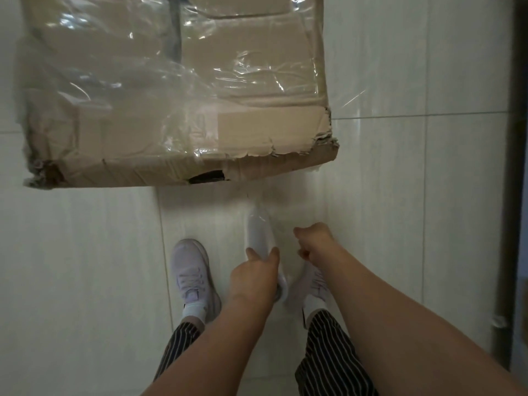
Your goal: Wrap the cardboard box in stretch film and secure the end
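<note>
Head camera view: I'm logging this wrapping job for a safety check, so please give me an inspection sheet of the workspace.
Surface: pale tiled floor, glossy.
Job's things: cardboard box, film already over it, near corner torn; stretch film roll below it.
Clutter: nothing seen.
Hands: left hand grips the roll; right hand closed on the film beside it.
Cables: nothing seen.
Surroundings: white shoes, striped trousers, dark frame at right.
</note>
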